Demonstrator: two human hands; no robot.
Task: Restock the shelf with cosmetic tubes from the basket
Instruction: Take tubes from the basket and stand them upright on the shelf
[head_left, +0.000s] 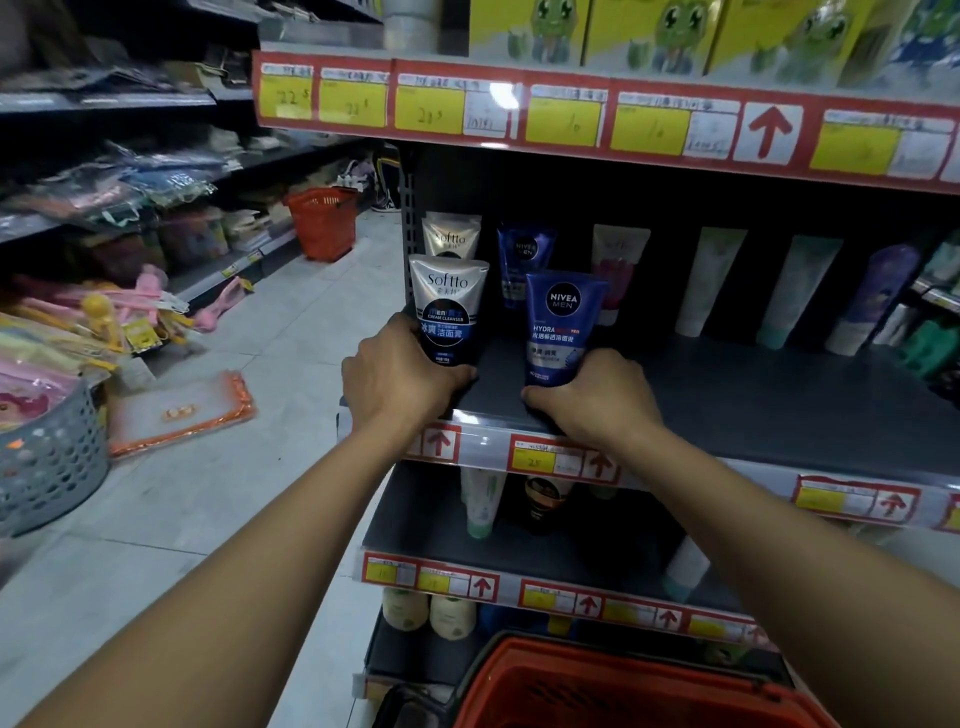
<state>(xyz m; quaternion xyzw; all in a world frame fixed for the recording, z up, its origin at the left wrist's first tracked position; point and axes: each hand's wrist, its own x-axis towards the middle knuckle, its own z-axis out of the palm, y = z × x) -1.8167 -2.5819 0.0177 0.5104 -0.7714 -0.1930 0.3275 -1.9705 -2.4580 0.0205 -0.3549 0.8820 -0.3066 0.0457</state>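
Observation:
My left hand (400, 371) grips the base of a silver and black Softto tube (449, 306), which stands upright at the front left of the dark shelf (753, 405). To its right, my right hand (592, 395) holds the bottom of a blue Nivea Men tube (563, 325), also upright on the shelf's front edge. Behind them stand a second Softto tube (451, 235) and a second Nivea tube (522, 262). The red basket (623, 686) sits low in front of me; its contents are out of sight.
Further tubes (711, 280) stand along the shelf's back to the right. Lower shelves hold several more tubes and bottles. On the floor to the left lie a flat orange-edged packet (179, 413), a grey basket (49, 457) and, farther off, another red basket (322, 221).

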